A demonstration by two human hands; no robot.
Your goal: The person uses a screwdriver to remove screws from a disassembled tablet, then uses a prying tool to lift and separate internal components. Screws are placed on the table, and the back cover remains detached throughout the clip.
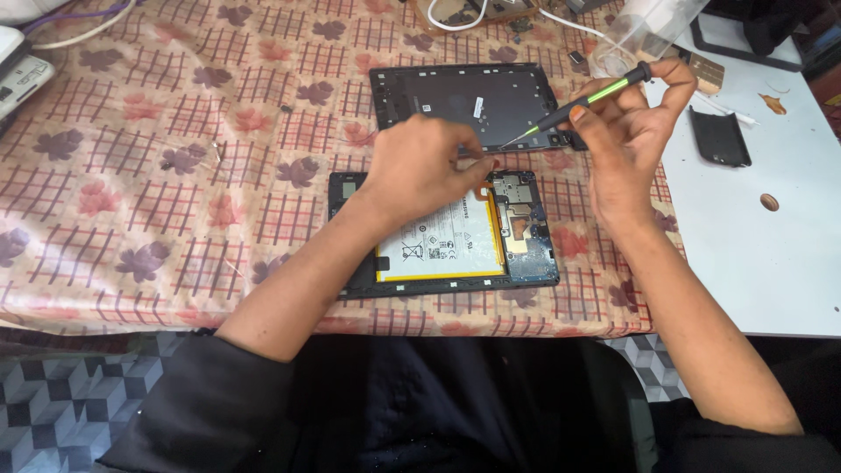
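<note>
Pinching a green screwdriver [589, 99], right hand [626, 131] fingers closed; left hand [429, 166] fingers curled, grip unclear, over opened tablet [455, 241].

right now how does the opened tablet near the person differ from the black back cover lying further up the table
The opened tablet is full of parts: a white battery and a circuit board. The back cover is a nearly bare dark shell. The tablet lies nearer the person, partly under the left hand; the cover lies farther off, beside the right hand holding a green screwdriver. Both are flat, dark rectangles on the patterned tablecloth.
</note>
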